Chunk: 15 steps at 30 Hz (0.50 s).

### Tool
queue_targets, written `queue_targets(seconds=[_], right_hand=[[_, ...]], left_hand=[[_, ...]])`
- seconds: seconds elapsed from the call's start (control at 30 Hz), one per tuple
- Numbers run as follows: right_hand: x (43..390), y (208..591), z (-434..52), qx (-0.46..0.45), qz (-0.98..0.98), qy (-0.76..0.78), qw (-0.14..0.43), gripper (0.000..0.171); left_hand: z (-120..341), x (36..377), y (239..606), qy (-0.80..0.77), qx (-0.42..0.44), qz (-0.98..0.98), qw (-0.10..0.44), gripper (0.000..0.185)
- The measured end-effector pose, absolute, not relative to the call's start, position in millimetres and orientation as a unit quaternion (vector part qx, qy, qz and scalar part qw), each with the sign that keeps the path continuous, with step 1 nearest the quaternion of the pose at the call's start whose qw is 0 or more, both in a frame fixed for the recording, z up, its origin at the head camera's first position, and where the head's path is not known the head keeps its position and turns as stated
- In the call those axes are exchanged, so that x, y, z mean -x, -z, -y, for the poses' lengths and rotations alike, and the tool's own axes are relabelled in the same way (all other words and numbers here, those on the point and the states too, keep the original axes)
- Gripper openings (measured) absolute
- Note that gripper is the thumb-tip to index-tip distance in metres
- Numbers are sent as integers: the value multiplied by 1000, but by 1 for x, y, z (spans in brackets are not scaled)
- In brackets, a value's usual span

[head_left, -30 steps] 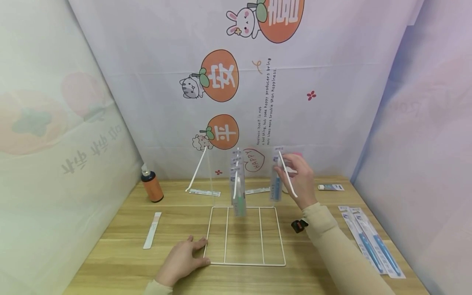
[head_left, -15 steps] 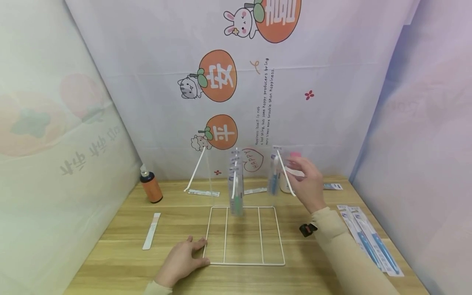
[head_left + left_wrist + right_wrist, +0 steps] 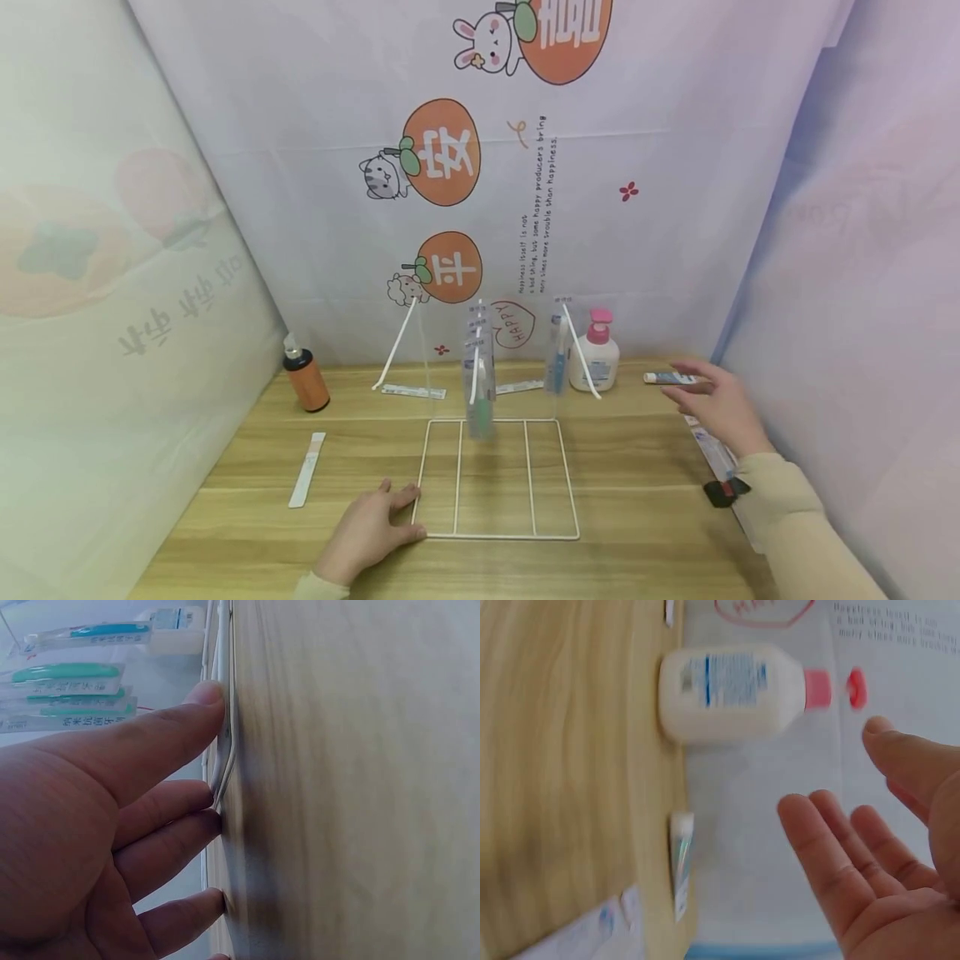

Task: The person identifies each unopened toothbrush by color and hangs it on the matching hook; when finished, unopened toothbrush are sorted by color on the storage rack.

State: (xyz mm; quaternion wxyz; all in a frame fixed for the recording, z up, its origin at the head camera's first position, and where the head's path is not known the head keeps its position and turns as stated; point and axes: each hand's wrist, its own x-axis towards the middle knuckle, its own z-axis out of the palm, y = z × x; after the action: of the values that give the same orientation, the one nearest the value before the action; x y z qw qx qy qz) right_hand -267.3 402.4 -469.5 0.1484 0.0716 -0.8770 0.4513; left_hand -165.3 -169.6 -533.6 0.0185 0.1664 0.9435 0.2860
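My left hand (image 3: 372, 529) rests at the front left corner of a white wire display rack (image 3: 495, 537), its thumb and fingertips against the base wire in the left wrist view. My right hand (image 3: 720, 404) is in the air at the right with nothing in it, fingers spread apart in the right wrist view. It overlaps a small toothpaste tube (image 3: 660, 378) and partly hides packaged toothbrushes (image 3: 708, 442) on the table. A packaged blue toothbrush (image 3: 558, 358) hangs on the rack's right hook. Several packaged green toothbrushes (image 3: 482, 408) hang on the middle hook; the left hook (image 3: 393, 346) is bare.
A white pump bottle (image 3: 596, 362) with a pink top stands behind the right hook. At the back left is an orange-and-black bottle (image 3: 307, 379). A white strip-like packet (image 3: 307, 471) lies on the left, two more flat packets (image 3: 414, 392) at the back. Cloth walls enclose the table.
My right hand has let go of the packaged blue toothbrush, now hanging on the right hook, and moved right toward the toothpaste tube. My left hand has stayed at the rack's corner.
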Motion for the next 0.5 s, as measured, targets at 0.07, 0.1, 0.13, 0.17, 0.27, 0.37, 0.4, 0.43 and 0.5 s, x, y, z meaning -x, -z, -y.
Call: queue_targets(seconds=[0.07, 0.1, 0.13, 0.17, 0.27, 0.37, 0.4, 0.43, 0.5], right_hand=[[264, 477, -423, -74, 886, -445, 111, 59], [263, 481, -432, -75, 887, -447, 92, 60], [262, 485, -439, -75, 886, -451, 75, 62], [261, 490, -446, -73, 885, -457, 59, 63], [258, 501, -460, -66, 878, -473, 17, 64], [255, 507, -466, -49, 881, -471, -7, 64], [254, 509, -467, -42, 884, -465, -16, 64], [254, 510, -469, -36, 890, -453, -23, 63], [255, 514, -473, -26, 903, -427, -36, 63]], left_hand=[[170, 165, 534, -285, -167, -944, 18, 67], [170, 165, 534, -285, -167, -944, 18, 67], [170, 165, 534, -285, -167, -944, 18, 67], [170, 165, 534, -286, -166, -944, 19, 67], [170, 164, 534, -285, -163, -944, 22, 67], [170, 164, 533, -284, -160, -945, 23, 67], [170, 164, 533, -282, -160, -946, 22, 67], [171, 165, 533, -281, -161, -946, 21, 67], [170, 166, 534, -280, -162, -946, 20, 67]])
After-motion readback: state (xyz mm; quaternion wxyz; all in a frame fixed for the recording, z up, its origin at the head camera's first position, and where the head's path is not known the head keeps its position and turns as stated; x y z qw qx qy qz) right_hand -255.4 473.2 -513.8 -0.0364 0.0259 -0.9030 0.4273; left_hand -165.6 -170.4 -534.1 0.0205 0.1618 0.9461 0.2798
